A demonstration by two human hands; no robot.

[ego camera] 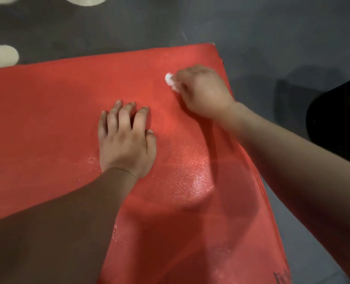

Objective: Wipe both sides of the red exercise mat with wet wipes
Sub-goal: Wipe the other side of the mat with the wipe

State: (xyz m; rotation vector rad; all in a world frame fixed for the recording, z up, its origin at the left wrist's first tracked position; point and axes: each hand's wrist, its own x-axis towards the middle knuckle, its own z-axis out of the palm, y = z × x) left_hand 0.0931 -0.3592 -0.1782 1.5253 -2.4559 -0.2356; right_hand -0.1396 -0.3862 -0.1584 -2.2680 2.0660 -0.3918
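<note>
We wipe the upper face of the red exercise mat (47,119), near its far corner.

Our left hand (127,144) lies flat on the mat, fingers (125,117) straight and spread, pinning it to the floor (272,37). Our right hand (202,93) curls its fingers round a balled wet wipe (171,82), which touches the mat ahead and to the right of the left fingertips. A wet sheen shows behind them. Next, we judge, the matt stretch left of those fingers needs strokes, then a flip.
</note>
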